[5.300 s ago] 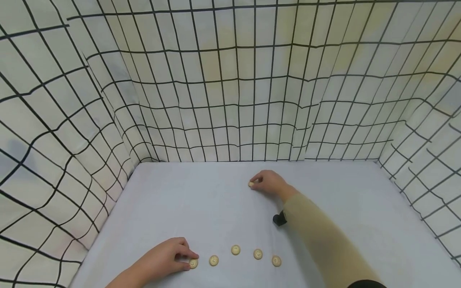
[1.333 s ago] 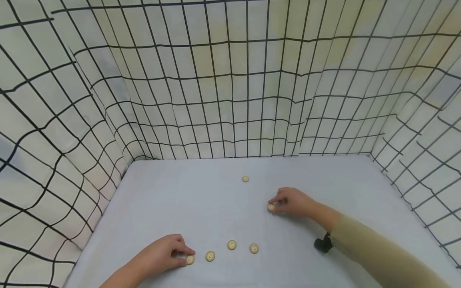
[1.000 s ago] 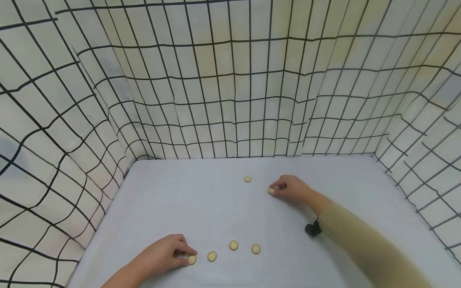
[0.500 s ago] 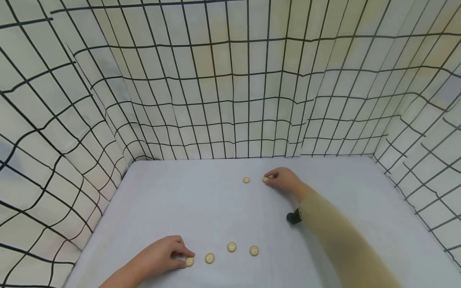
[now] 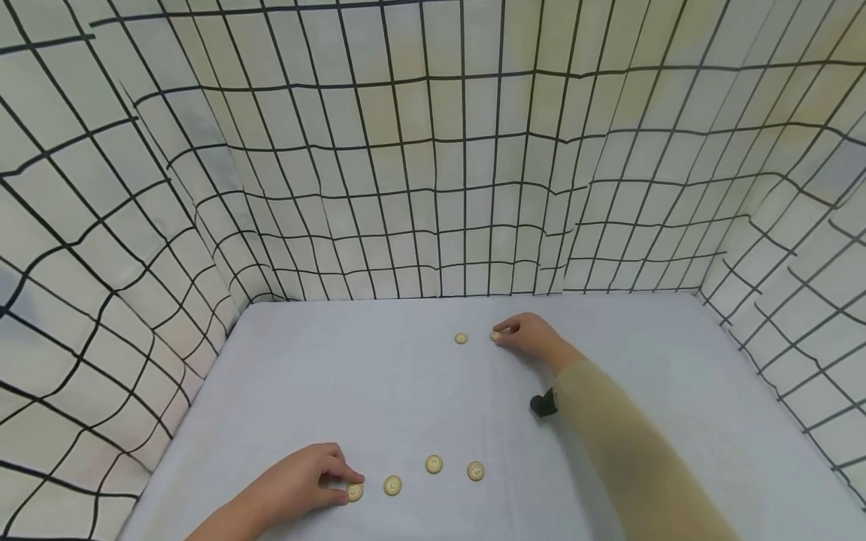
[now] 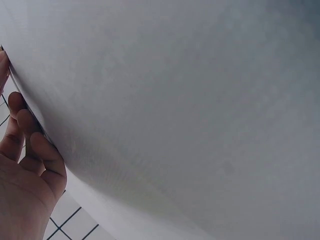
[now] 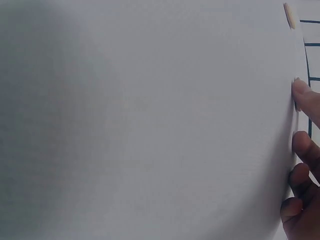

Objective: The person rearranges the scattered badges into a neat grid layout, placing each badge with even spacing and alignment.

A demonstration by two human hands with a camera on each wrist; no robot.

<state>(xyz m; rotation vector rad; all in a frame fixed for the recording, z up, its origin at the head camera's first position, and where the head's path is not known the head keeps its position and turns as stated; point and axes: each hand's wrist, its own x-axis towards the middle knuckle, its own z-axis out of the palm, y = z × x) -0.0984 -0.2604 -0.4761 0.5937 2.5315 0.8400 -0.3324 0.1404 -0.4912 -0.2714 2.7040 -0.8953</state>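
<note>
The person's left hand [image 5: 311, 477] is pinching a first button [image 5: 355, 493] between thumb and fingertip, lower left of the head frame. Just right, a second button [image 5: 392, 485] is lying on the white table [image 5: 325, 383]; a third button [image 5: 434, 464] is sitting slightly higher, lower centre. A far button [image 5: 461, 338] is lying well above that row, just below mid-frame. A fourth button [image 5: 476, 471] is resting bottom, right of centre. Right hand [image 5: 529, 334] is pinching a fifth button [image 5: 496, 336] just right of the far one; hands are working well apart. A black device [image 5: 543, 404] is protruding beside the tan sleeve [image 5: 612, 443], lower right.
</note>
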